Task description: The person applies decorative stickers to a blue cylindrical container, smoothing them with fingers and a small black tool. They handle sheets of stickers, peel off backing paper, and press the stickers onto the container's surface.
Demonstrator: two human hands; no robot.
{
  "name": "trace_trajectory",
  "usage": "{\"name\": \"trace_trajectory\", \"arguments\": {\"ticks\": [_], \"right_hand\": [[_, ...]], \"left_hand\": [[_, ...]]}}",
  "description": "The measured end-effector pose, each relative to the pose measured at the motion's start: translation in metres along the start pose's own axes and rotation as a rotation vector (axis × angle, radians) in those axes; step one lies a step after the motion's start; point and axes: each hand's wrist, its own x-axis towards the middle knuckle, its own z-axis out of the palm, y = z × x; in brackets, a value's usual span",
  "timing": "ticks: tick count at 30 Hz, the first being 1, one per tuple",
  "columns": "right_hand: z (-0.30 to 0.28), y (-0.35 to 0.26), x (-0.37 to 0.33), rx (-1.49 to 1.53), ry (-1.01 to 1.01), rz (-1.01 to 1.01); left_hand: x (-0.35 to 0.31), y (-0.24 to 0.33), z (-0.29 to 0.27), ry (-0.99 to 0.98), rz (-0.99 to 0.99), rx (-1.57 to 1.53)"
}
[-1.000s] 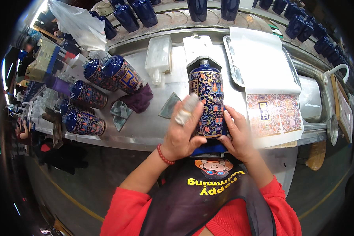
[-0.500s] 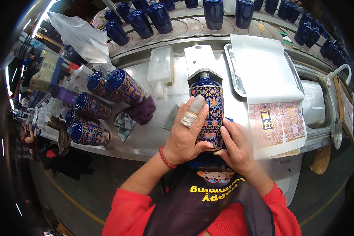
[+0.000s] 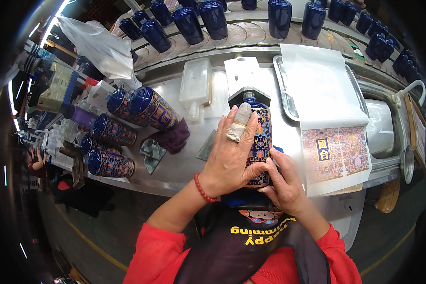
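A dark blue bottle (image 3: 263, 137) with a colourful floral pattern lies in front of me, its neck pointing away against a dark angled rest (image 3: 262, 97). My left hand (image 3: 231, 163) lies over its left side, fingers stretched along the pattern and thumb across the lower part. A pale cloth finger cover (image 3: 241, 121), held by a band, wraps one of those fingers. At the lower right edge of the bottle, my right hand (image 3: 288, 187) grips it with bent fingers and thumb near the base. Part of the bottle is hidden under my left hand.
Several patterned bottles (image 3: 154, 111) stand at the left beside a purple cloth (image 3: 173, 137). Plain blue bottles (image 3: 187, 24) line the conveyor (image 3: 244, 35) behind. To the right, a metal tray (image 3: 280, 90) bears white paper (image 3: 317, 85), with a printed floral sheet (image 3: 336, 163) in front.
The view has shifted slightly. My left hand's fingers have moved up and across the bottle, and its thumb now meets my right fingers. The conveyor's blue bottles have moved right.
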Motion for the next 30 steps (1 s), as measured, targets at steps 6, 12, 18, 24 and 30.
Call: {"name": "trace_trajectory", "arguments": {"ticks": [6, 12, 18, 24, 30], "right_hand": [[0.001, 0.001, -0.001, 0.006, 0.004, -0.003], [0.001, 0.001, -0.001, 0.015, 0.001, -0.002], [0.002, 0.001, -0.001, 0.017, 0.009, -0.004], [0.004, 0.001, -0.001, 0.007, 0.028, -0.016], [0.002, 0.000, -0.001, -0.019, 0.012, -0.004]], "left_hand": [[0.008, -0.002, 0.002, 0.008, -0.071, 0.031], [0.009, -0.002, 0.000, 0.012, -0.116, -0.031], [0.003, -0.001, 0.004, -0.024, -0.187, -0.074], [0.006, -0.002, 0.006, -0.070, -0.120, 0.057], [-0.017, 0.005, 0.005, -0.017, -0.203, -0.049]]}}
